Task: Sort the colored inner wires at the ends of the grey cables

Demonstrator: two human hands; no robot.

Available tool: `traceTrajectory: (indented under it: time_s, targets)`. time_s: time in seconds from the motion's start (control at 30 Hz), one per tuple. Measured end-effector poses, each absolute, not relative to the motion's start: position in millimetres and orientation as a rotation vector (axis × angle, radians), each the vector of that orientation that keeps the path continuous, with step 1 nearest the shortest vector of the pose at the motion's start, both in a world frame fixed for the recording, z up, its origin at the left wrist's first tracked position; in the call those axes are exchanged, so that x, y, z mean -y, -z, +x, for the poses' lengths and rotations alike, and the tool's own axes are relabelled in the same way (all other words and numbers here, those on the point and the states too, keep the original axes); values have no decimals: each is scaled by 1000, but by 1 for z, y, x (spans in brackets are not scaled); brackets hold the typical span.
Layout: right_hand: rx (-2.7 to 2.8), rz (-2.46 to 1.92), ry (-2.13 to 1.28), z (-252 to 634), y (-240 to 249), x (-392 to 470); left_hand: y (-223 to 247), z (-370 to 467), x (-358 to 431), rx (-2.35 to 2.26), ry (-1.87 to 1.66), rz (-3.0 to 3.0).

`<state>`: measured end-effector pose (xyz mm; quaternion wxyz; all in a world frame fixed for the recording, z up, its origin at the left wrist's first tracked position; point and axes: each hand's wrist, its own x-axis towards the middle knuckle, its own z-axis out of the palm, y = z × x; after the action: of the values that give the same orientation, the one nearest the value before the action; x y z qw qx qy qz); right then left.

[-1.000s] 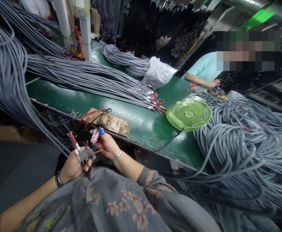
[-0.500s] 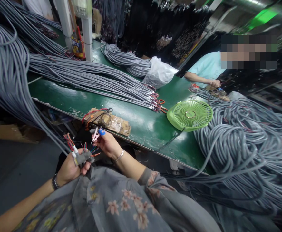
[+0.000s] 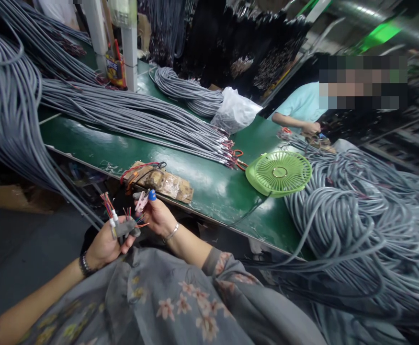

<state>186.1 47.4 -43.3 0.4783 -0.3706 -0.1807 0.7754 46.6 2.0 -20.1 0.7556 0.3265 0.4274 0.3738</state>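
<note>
My left hand (image 3: 103,244), with grey covers on its fingertips, is closed around the ends of grey cables. Their thin coloured wires (image 3: 107,205) fan out past white sleeves (image 3: 113,219), and another fan of stripped wires (image 3: 141,222) sticks out by the fingertips. Just to the right, my right hand (image 3: 161,218) pinches a small pale pink clip-like tool (image 3: 141,203); its exact kind is unclear. A blue wrap covers the right thumb. The tool is close above the second fan of wires; whether it touches them I cannot tell.
On the green table (image 3: 209,184) lie a long bundle of grey cables (image 3: 133,112), a taped cardboard block (image 3: 166,182) and a green fan (image 3: 279,172). A big cable heap (image 3: 356,211) rises at right. Across the table sits a person in a light blue sleeve (image 3: 299,103).
The pink tool has turned in my right hand and now shows its broader side. My left hand remains closed on the cables. The view has shifted slightly.
</note>
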Motion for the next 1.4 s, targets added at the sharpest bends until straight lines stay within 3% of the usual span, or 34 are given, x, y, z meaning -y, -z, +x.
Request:
traceTrajectory:
  time_s: [1.4]
  targets:
    - [414,-836,-1980,192,40,-43,16,50,11,-1051,-923,660]
